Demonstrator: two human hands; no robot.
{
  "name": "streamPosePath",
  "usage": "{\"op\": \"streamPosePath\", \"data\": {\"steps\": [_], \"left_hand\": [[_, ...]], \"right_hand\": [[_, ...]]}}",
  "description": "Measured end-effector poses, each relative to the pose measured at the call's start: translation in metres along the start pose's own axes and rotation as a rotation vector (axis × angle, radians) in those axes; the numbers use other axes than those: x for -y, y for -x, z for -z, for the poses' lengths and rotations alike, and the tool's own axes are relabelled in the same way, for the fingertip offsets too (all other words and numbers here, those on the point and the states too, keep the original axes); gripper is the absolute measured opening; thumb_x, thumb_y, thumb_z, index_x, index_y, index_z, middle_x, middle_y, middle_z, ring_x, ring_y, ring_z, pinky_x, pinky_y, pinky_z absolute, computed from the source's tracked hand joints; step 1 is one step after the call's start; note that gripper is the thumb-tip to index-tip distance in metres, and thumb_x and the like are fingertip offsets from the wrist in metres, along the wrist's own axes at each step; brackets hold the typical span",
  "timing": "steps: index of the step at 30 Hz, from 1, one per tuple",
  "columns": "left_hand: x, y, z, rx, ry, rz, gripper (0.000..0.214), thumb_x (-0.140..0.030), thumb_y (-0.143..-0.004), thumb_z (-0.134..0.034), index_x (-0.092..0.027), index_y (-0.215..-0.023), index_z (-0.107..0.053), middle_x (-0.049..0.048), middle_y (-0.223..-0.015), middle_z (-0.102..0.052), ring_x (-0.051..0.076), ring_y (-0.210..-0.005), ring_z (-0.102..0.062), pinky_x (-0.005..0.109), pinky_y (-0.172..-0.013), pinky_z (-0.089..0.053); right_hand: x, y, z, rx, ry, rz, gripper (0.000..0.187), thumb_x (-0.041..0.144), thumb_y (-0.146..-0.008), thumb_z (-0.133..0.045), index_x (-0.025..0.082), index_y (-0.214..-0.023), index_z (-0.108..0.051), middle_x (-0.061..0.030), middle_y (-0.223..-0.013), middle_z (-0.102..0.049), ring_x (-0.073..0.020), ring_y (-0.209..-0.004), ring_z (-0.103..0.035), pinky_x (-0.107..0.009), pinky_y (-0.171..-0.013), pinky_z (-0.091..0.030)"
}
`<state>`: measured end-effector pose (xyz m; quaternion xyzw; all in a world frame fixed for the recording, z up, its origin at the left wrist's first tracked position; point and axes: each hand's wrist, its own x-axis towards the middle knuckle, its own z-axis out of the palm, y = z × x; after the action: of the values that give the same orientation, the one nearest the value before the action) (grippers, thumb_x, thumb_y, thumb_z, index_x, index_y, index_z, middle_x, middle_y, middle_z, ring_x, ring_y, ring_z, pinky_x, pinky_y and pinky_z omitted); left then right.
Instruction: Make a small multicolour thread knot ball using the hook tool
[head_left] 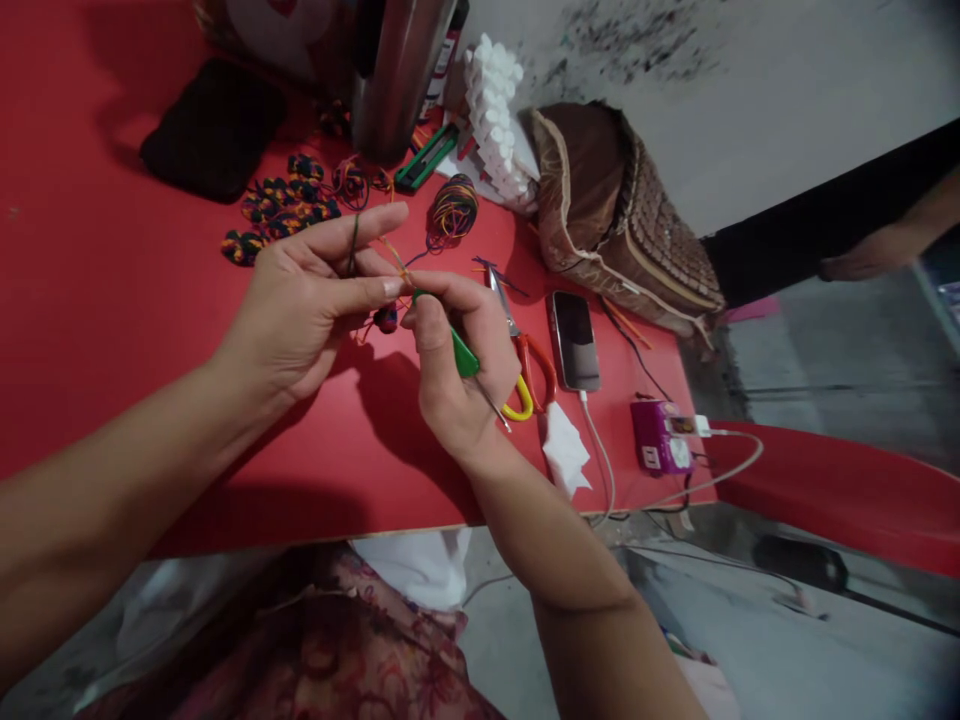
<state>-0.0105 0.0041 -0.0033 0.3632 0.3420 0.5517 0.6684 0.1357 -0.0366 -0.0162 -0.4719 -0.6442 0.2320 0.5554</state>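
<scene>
My left hand is over the red table, thumb and fingers pinching multicoloured yarn. A dark strand loops around its raised index finger. My right hand is closed on a crochet hook with a green handle; a thin metal end sticks out past the palm. The fingertips of both hands meet at the yarn, hiding the handle's other end. Just below them shows a small dark, reddish crocheted bit. Beyond the hands lie a yarn ball and several knotted multicoloured pieces.
Scissors lie right of my right hand, near a phone on a white cable. A green cutter, metal bottle and black pouch are at the back. Right are a brown bag, a purple socket box and another person's hand.
</scene>
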Motion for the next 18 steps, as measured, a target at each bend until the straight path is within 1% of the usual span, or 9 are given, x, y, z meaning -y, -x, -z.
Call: {"op": "streamPosePath", "data": {"steps": [2,4,7,10,12,15,18], "left_hand": [[-0.002,-0.003,0.006,0.037,0.026,0.039,0.045,-0.019,-0.070,-0.098,-0.030,-0.110,-0.082,-0.0014,-0.080,-0.080,0.032,-0.110,-0.077,0.043,-0.088,-0.063],[-0.006,-0.006,0.010,0.065,0.035,0.071,0.045,-0.019,-0.071,-0.098,-0.031,-0.111,-0.081,-0.0014,-0.079,-0.080,0.034,-0.112,-0.077,0.044,-0.089,-0.064],[-0.011,-0.009,0.014,0.080,0.040,0.108,0.046,-0.016,-0.073,-0.095,-0.029,-0.114,-0.080,-0.0002,-0.076,-0.079,0.036,-0.117,-0.077,0.046,-0.091,-0.064],[-0.011,-0.012,0.017,0.089,0.056,0.119,0.048,-0.014,-0.074,-0.092,-0.030,-0.118,-0.080,-0.0013,-0.075,-0.080,0.035,-0.114,-0.079,0.046,-0.093,-0.065],[-0.011,-0.014,0.018,0.107,0.073,0.115,0.048,-0.012,-0.073,-0.091,-0.030,-0.116,-0.080,-0.0022,-0.076,-0.081,0.034,-0.108,-0.081,0.044,-0.090,-0.065],[-0.012,-0.014,0.020,0.120,0.096,0.111,0.042,-0.009,-0.072,-0.088,-0.027,-0.109,-0.082,-0.0009,-0.079,-0.082,0.033,-0.101,-0.081,0.041,-0.085,-0.064],[-0.016,-0.014,0.021,0.120,0.097,0.139,0.039,-0.009,-0.072,-0.086,-0.026,-0.107,-0.084,0.0017,-0.078,-0.081,0.034,-0.101,-0.081,0.042,-0.084,-0.063]], "right_hand": [[-0.001,0.000,0.001,0.002,-0.033,0.036,0.017,0.042,-0.106,-0.064,0.036,-0.117,-0.077,-0.0012,-0.110,-0.078,-0.0166,-0.088,-0.073,-0.035,-0.088,-0.062],[-0.001,-0.001,0.004,0.004,-0.090,0.042,0.016,0.039,-0.106,-0.065,0.037,-0.116,-0.078,0.0006,-0.105,-0.077,-0.0139,-0.082,-0.071,-0.033,-0.084,-0.061],[-0.001,-0.004,0.009,0.008,-0.122,-0.029,0.016,0.044,-0.106,-0.065,0.037,-0.112,-0.078,0.0010,-0.090,-0.071,-0.0145,-0.075,-0.068,-0.033,-0.077,-0.061],[0.000,-0.007,0.011,0.008,-0.125,-0.091,0.019,0.049,-0.103,-0.066,0.036,-0.109,-0.079,0.0007,-0.081,-0.066,-0.0171,-0.073,-0.068,-0.035,-0.073,-0.061],[0.001,-0.008,0.010,-0.017,-0.164,-0.076,0.016,0.045,-0.103,-0.068,0.035,-0.105,-0.080,0.0013,-0.079,-0.067,-0.0169,-0.071,-0.067,-0.035,-0.069,-0.059],[0.004,-0.011,0.007,-0.062,-0.233,-0.021,0.010,0.036,-0.102,-0.071,0.035,-0.099,-0.080,0.0020,-0.077,-0.069,-0.0163,-0.068,-0.065,-0.034,-0.063,-0.055],[0.005,-0.013,0.007,-0.050,-0.262,-0.007,0.011,0.032,-0.101,-0.071,0.035,-0.098,-0.082,0.0022,-0.075,-0.068,-0.0158,-0.066,-0.063,-0.034,-0.060,-0.053]]}}
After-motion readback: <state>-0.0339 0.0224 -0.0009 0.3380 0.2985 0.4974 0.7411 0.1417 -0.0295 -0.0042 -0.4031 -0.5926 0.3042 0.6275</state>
